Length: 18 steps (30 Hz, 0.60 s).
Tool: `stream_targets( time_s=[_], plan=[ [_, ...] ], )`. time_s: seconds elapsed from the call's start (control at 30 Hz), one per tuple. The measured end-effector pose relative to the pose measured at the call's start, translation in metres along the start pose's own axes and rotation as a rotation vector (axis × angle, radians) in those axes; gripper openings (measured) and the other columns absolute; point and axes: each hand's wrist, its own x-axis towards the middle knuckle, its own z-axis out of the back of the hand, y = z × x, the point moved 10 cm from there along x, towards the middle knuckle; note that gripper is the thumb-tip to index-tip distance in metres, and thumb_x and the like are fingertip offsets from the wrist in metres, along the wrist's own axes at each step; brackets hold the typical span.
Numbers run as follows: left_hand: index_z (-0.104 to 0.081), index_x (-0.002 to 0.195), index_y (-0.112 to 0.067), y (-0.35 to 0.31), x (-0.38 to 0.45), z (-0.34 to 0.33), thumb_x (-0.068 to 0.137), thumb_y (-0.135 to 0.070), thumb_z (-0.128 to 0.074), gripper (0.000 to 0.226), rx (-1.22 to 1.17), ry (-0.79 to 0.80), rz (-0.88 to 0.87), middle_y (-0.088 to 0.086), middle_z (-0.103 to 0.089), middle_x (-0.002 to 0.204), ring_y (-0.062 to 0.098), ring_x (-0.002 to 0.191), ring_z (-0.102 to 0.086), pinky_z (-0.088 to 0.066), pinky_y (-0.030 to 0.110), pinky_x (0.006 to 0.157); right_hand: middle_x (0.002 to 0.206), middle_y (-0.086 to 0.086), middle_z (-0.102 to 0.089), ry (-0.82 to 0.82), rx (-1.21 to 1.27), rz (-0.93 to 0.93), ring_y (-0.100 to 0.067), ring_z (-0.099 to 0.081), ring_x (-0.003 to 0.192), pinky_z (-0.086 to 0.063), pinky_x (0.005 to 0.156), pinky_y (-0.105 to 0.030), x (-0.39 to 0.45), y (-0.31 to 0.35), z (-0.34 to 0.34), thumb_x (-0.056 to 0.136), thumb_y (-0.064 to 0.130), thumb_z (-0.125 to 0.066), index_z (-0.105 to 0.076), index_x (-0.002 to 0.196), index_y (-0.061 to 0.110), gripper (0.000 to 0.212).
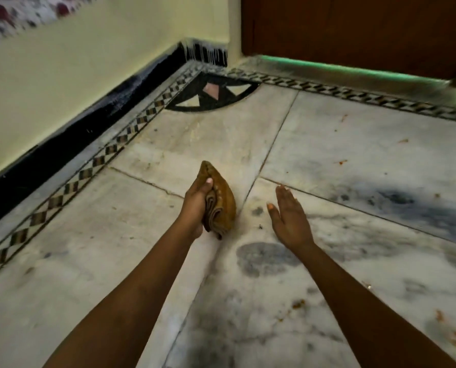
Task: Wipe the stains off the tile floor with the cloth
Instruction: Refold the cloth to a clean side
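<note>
My left hand (196,205) grips a folded brown cloth (221,197), held above the white marble tile floor (341,160) near a tile joint. My right hand (289,219) hovers flat and open just to the right of the cloth, fingers together, holding nothing. Small orange-brown stains (342,162) dot the tiles at the right, with more orange-brown stains (298,304) at the lower right. Dark grey patches mark the marble below and to the right of my hands.
A yellow wall with a black skirting (88,128) runs along the left. A checkered border strip (102,158) edges the floor, with a dark corner inlay (213,94). A brown wooden door (354,30) stands at the back right.
</note>
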Motion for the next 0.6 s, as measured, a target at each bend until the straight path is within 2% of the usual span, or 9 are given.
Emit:
stream_targets(
  time_s=[0.1, 0.2, 0.27, 0.37, 0.43, 0.53, 0.6],
  plan=[
    [-0.050, 0.132, -0.014, 0.000, -0.024, -0.037, 0.094, -0.034, -0.049, 0.043, -0.142, 0.054, 0.115, 0.015, -0.061, 0.122, 0.032, 0.098, -0.061, -0.052, 0.037, 0.074, 0.155, -0.009, -0.019, -0.029, -0.004, 0.017, -0.018, -0.014, 0.144, -0.007, 0.115, -0.027, -0.033, 0.001, 0.043, 0.087, 0.045, -0.021, -0.022, 0.147, 0.008, 0.070],
    [-0.054, 0.126, -0.007, -0.002, -0.048, -0.089, 0.093, -0.036, -0.049, 0.043, -0.149, 0.137, 0.193, 0.016, -0.064, 0.109, 0.029, 0.088, -0.062, -0.050, 0.035, 0.068, 0.155, -0.005, -0.020, -0.059, 0.002, 0.055, -0.016, -0.016, 0.143, -0.008, 0.112, -0.022, -0.058, 0.004, 0.085, 0.091, 0.046, -0.024, -0.020, 0.148, 0.012, 0.066],
    [-0.057, 0.120, -0.006, 0.002, -0.063, -0.122, 0.093, -0.039, -0.048, 0.043, -0.143, 0.196, 0.247, 0.014, -0.065, 0.100, 0.028, 0.084, -0.062, -0.049, 0.034, 0.065, 0.154, -0.002, -0.024, -0.111, 0.065, 0.018, -0.016, -0.022, 0.142, -0.015, 0.110, -0.022, -0.074, -0.002, 0.110, 0.099, 0.042, -0.032, -0.021, 0.148, 0.016, 0.057],
    [-0.058, 0.121, -0.004, 0.011, -0.080, -0.164, 0.094, -0.041, -0.046, 0.047, -0.117, 0.282, 0.292, 0.016, -0.064, 0.103, 0.030, 0.087, -0.061, -0.050, 0.037, 0.074, 0.153, 0.001, -0.027, -0.123, 0.133, -0.037, -0.017, -0.028, 0.140, -0.026, 0.107, -0.027, -0.096, -0.013, 0.126, 0.098, 0.038, -0.037, -0.020, 0.148, 0.023, 0.055],
    [-0.060, 0.114, -0.004, 0.019, -0.088, -0.183, 0.095, -0.042, -0.043, 0.046, -0.107, 0.314, 0.330, 0.017, -0.063, 0.101, 0.031, 0.087, -0.060, -0.048, 0.039, 0.080, 0.153, 0.002, -0.028, -0.136, 0.174, -0.041, -0.016, -0.028, 0.139, -0.027, 0.105, -0.026, -0.109, -0.017, 0.134, 0.096, 0.039, -0.041, -0.022, 0.147, 0.025, 0.056],
    [-0.063, 0.100, -0.006, 0.025, -0.093, -0.198, 0.094, -0.044, -0.044, 0.043, -0.088, 0.351, 0.374, 0.016, -0.064, 0.096, 0.032, 0.087, -0.060, -0.048, 0.040, 0.082, 0.147, 0.010, -0.033, -0.135, 0.215, 0.018, -0.005, -0.031, 0.133, -0.026, 0.099, -0.015, -0.120, -0.013, 0.149, 0.088, 0.044, -0.057, -0.027, 0.145, 0.026, 0.067],
    [-0.062, 0.107, -0.005, 0.031, -0.096, -0.204, 0.089, -0.048, -0.049, 0.048, -0.091, 0.388, 0.411, 0.018, -0.064, 0.101, 0.033, 0.090, -0.060, -0.049, 0.042, 0.082, 0.136, 0.018, -0.035, -0.101, 0.208, 0.058, 0.003, -0.032, 0.123, -0.024, 0.091, -0.002, -0.122, -0.006, 0.158, 0.083, 0.039, -0.066, -0.031, 0.143, 0.026, 0.071]
  ],
)
